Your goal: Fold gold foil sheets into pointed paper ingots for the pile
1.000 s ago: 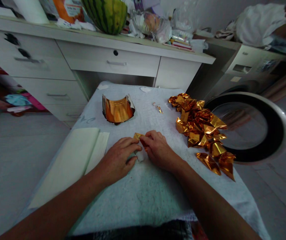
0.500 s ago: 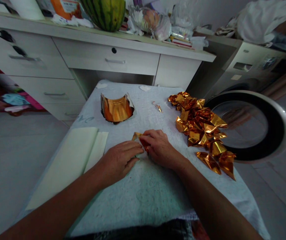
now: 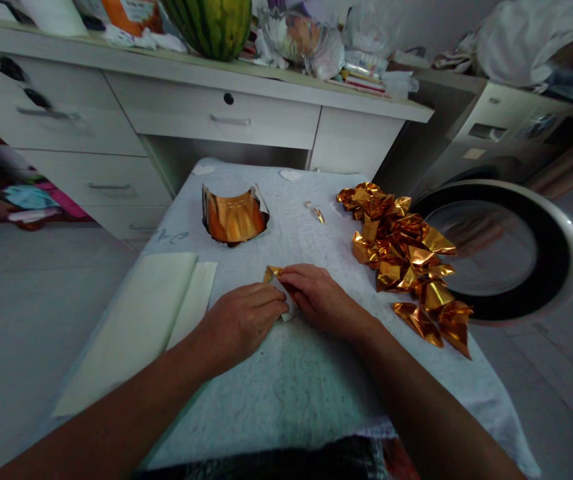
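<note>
Between my two hands, at the middle of the cloth-covered table [image 3: 296, 400], is a small piece of gold foil paper [image 3: 272, 272] with a pale underside, partly folded. My left hand [image 3: 249, 313] is closed on its left side, fingers pressed together. My right hand [image 3: 319, 293] grips the other side with bent fingers, hiding much of it. A curved stack of gold foil sheets [image 3: 236, 220] stands beyond my hands to the left. To the right lies a heap of folded gold foil pieces [image 3: 396, 253].
A pad of pale yellow paper [image 3: 131, 320] lies left of my arm. Small foil scraps [image 3: 319, 215] rest near the heap. Behind stands a white cabinet [image 3: 181, 110] with a watermelon [image 3: 211, 27] on top. A washing machine's open door [image 3: 566, 247] reaches close to the table's right side.
The foil paper has turned between my hands, and more of its pale underside shows. My right hand has shifted slightly toward me; my left fingers have closed together.
</note>
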Demonstrator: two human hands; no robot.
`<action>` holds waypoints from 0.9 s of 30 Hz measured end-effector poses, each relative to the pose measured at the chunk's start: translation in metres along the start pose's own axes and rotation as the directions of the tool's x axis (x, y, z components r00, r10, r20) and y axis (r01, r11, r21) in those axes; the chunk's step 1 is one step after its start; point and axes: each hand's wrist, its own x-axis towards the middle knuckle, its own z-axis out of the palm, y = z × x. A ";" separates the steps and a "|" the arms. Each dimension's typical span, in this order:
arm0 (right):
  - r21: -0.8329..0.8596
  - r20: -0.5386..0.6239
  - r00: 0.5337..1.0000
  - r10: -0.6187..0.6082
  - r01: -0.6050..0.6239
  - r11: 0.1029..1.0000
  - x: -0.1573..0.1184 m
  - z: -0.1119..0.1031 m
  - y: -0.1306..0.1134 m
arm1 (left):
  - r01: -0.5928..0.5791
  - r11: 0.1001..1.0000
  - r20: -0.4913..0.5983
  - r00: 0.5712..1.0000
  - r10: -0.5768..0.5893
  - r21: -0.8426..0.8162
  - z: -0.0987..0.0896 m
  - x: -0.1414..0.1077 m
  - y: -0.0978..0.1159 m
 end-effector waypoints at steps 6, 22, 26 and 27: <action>0.013 0.003 0.999 0.033 -0.033 0.999 -0.002 0.002 0.002 | -0.050 0.997 0.008 0.999 0.049 0.061 0.003 0.000 0.005; 0.043 0.082 0.996 0.047 -0.050 0.998 -0.007 -0.009 -0.004 | 0.166 0.982 -0.070 0.985 -0.160 0.092 0.011 0.002 0.004; 0.048 0.104 0.994 0.025 -0.030 0.998 -0.008 -0.013 -0.006 | 0.214 0.971 -0.100 0.974 -0.203 0.106 0.013 0.002 0.003; 0.055 0.107 0.994 0.023 -0.029 0.998 -0.008 -0.013 -0.006 | 0.220 0.970 -0.099 0.973 -0.209 0.107 0.014 0.002 0.003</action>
